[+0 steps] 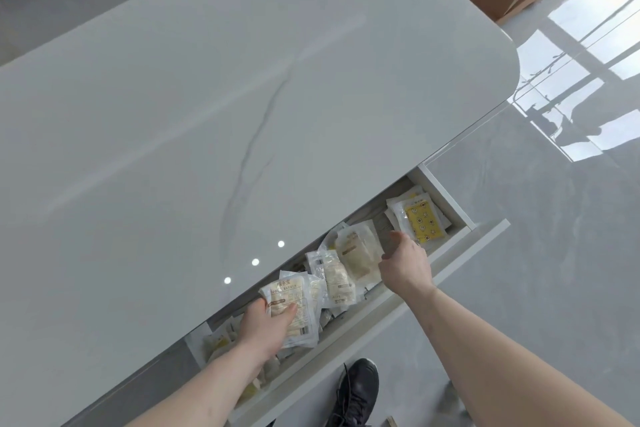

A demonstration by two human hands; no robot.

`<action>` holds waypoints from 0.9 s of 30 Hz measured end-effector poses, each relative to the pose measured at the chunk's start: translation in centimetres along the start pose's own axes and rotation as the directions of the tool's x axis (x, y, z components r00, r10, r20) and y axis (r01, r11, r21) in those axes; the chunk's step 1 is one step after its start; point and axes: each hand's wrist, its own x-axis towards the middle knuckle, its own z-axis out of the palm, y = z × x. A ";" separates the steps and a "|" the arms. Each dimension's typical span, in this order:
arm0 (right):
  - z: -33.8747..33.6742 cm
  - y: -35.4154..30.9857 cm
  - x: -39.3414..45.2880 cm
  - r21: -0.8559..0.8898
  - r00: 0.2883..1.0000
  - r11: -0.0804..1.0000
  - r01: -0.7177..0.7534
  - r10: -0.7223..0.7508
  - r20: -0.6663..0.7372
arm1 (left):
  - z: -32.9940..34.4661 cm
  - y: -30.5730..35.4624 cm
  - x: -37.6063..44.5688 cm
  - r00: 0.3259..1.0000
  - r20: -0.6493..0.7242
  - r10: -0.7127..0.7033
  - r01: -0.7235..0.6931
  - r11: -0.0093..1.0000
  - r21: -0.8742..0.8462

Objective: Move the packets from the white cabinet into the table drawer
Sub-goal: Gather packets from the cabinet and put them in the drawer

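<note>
Packets (349, 263) in the drawer (446, 198) look light, soft and slippery: pinch an edge. Left hand (266, 326) grips one (294, 308); right hand (405, 263) hovers spread, holding nothing.

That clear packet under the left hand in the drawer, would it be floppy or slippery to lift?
Probably floppy: the packet is thin, wrinkled plastic film, bending over the pile in the drawer. Likely a bit slippery, since it looks glossy. It seems light: the left hand manages it with fingers and thumb alone.
</note>
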 end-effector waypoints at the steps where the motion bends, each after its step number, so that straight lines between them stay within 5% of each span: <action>1: 0.2 0.0 -0.5 -0.035 0.999 0.999 0.035 -0.036 -0.019 | 0.1 0.1 -0.2 1.000 0.006 -0.014 0.015 1.000 -0.019; 5: 1.4 0.6 -3.0 0.128 0.976 0.984 0.127 -0.147 0.162 | 0.9 0.8 -1.0 0.999 0.040 -0.014 0.019 0.993 -0.119; 8: 1.7 1.0 -4.2 0.212 0.917 0.975 0.071 -0.148 0.371 | 2.1 2.1 -2.0 0.997 0.079 -0.003 0.019 0.979 -0.202; 11: 1.3 1.4 -4.0 0.277 0.900 0.961 0.004 -0.124 0.418 | 3.2 3.0 -2.2 0.991 0.133 0.000 0.032 0.971 -0.238; 19: -0.5 1.1 -0.5 0.144 0.992 0.988 0.061 -0.075 0.096 | 3.8 3.1 0.3 0.993 0.060 -0.102 0.112 0.970 -0.214; 27: 0.4 1.1 3.2 -0.219 0.983 0.958 0.184 -0.174 0.064 | 5.9 2.0 3.9 0.995 0.063 -0.072 0.078 0.993 -0.093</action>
